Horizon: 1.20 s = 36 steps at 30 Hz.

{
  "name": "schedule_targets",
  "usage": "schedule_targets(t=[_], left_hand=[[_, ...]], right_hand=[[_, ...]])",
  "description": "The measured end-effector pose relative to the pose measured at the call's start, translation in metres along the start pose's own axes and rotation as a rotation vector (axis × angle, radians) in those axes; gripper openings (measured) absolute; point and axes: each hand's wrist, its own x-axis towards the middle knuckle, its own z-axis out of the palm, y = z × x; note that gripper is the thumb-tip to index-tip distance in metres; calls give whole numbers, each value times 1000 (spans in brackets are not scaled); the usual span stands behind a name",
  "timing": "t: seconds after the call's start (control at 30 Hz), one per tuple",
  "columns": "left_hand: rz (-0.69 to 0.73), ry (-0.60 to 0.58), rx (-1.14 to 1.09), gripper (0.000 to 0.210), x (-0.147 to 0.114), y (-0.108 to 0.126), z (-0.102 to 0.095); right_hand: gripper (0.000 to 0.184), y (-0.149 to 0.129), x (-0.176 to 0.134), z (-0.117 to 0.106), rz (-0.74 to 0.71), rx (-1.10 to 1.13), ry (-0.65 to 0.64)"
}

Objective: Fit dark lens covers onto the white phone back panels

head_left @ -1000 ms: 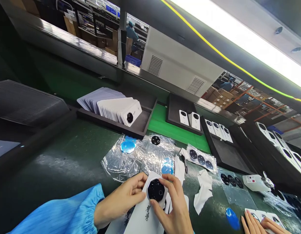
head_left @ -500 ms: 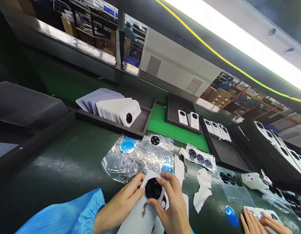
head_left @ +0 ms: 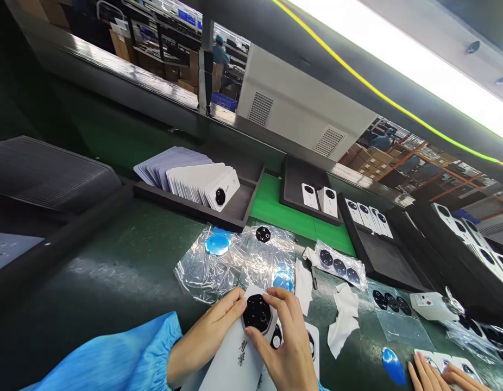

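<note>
My left hand (head_left: 211, 334) is closed on the left edge of a white phone back cover (head_left: 227, 361), which is tilted toward me. On its upper end sits a black round camera lens plate (head_left: 256, 313) with small holes. My right hand (head_left: 287, 339) pinches across this plate, thumb at its lower edge and fingertips at its upper right. More white back covers (head_left: 314, 347) with round camera rings lie beneath and beside my right hand, partly hidden by it. Just beyond my hands are clear plastic sheets (head_left: 213, 271) bearing blue round films (head_left: 218, 244) and a loose black lens plate (head_left: 263, 234).
A black tray (head_left: 247, 203) holds fanned covers at the back. Other trays (head_left: 384, 258) with covers stand to the right. White cloths (head_left: 344, 320), bagged lens plates (head_left: 339, 266) and a white bottle (head_left: 431, 306) lie on the bench. A co-worker's hands (head_left: 433, 374) touch covers at lower right.
The view has shifted slightly, so the bench appears farther right. My hands keep nearly the same hold, with small finger movements around the black lens plate.
</note>
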Motion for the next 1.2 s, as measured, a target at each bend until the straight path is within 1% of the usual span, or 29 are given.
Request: schedule_targets(t=[0.1,0.23,0.47,0.67,0.87,1.2], left_hand=[[0,-38,-94,39,-1,4,-2],[-6,-57,-137,41,-1,6,-3],[-4,-11,-89,40,-1,10,-2],[-2,-15,-98,44,0,9,-2],[-6,-19,-91,42,0,10,-2],[-16,-23,-111,45,1,7,-3]], right_hand=[[35,4,-3,1,25,65,-17],[34,8,-9,7,55,134,54],[32,7,-12,10,56,98,31],[34,6,-10,9,56,64,9],[38,6,-10,10,57,53,-9],[37,6,-10,10,75,57,6]])
